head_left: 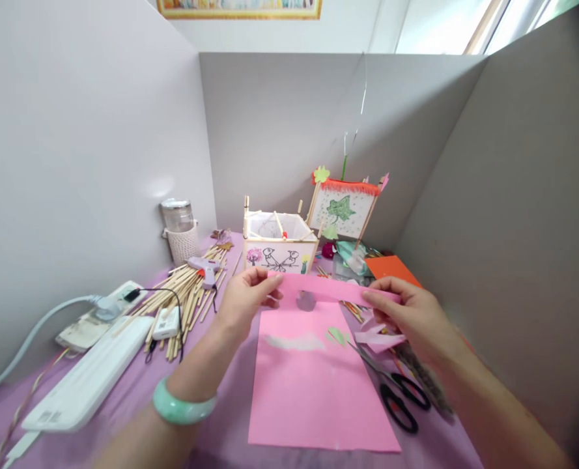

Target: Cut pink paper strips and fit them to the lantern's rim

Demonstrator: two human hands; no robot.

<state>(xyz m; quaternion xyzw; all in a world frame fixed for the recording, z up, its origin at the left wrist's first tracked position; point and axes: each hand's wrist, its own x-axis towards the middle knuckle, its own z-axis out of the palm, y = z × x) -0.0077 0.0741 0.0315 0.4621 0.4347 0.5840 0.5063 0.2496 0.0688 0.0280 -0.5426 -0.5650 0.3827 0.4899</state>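
A long pink paper strip is stretched between my two hands above the table. My left hand pinches its left end between thumb and fingers. At the other end, my right hand grips the strip the same way. Below lies a pink paper sheet, with a pale torn-looking scrap and a small green paper piece on it. Black-handled scissors rest across the sheet's right edge, blades toward the green piece. Pink paper offcuts sit under my right hand.
Behind my hands stands a stick-framed box lantern with drawings, and a second lantern with a green leaf. Wooden sticks, a glue gun, a jar and a white power strip are at left. Orange paper lies right.
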